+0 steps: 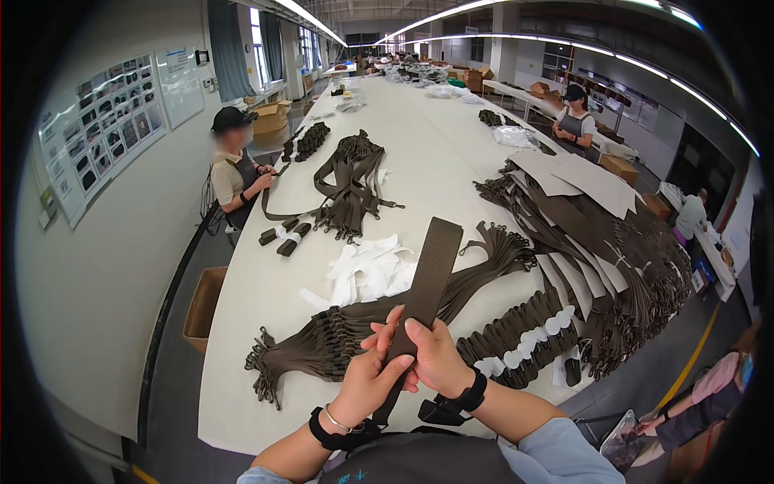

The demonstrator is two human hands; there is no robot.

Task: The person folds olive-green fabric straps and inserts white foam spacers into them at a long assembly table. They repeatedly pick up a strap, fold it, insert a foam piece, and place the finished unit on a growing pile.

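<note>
A wide dark brown webbing strap (435, 258) is held up in front of me, its flat folded end pointing away. Around its lower part, my right hand (438, 352) is closed, thumb lying along the webbing. My left hand (375, 381) grips the strap just below, its thumb and fingers pressed on it near the right fingers. Beneath the hands, a long bundle of brown straps (322, 347) with metal hooks lies across the table. To the right sits a row of folded straps (516, 339) wrapped with white paper bands.
White paper strips (367, 270) lie heaped beyond the bundle. A large strap pile (637, 274) with cardboard sheets (576, 177) covers the table's right side. Another strap bundle (351, 177) lies near a person (234, 165) handling a strap at the left edge. A cardboard box (205, 306) stands below.
</note>
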